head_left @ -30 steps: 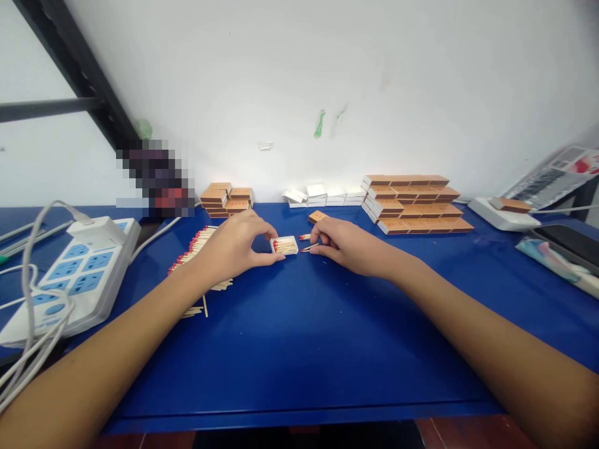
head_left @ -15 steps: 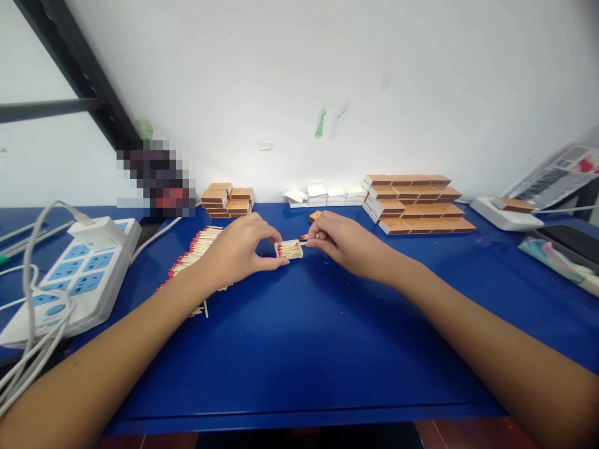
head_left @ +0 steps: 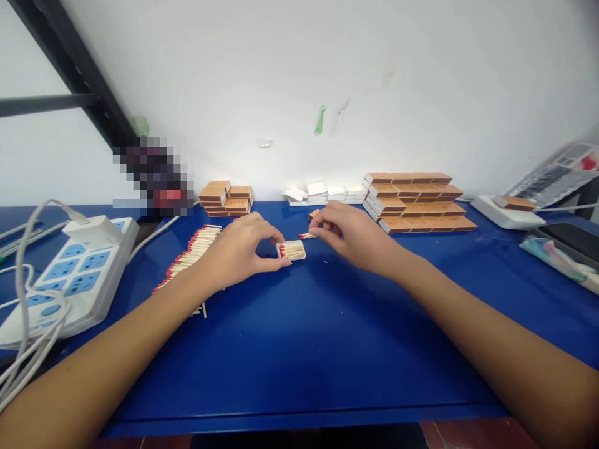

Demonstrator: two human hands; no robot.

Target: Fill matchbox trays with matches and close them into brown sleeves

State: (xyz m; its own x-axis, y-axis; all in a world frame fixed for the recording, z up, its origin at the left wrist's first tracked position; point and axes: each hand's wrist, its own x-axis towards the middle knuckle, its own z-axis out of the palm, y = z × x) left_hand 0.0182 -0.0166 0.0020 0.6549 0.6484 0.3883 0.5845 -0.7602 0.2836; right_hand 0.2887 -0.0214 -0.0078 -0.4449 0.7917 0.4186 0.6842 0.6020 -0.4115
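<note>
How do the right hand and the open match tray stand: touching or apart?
Apart. The head view shows a strip of blue tabletop between the right hand and the match tray.

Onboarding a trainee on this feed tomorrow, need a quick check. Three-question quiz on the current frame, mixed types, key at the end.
1. Open: Which hand holds the white match tray?
2. True or false: Along the wall, the white boxes sit between the smaller stack of brown matchboxes and the larger stack of brown matchboxes.
3. Multiple choice: In the tray, most red match heads lie toward the picture's: A) left; B) right; C) top.

Key:
1. The left hand, between thumb and finger.
2. True.
3. A.
</note>
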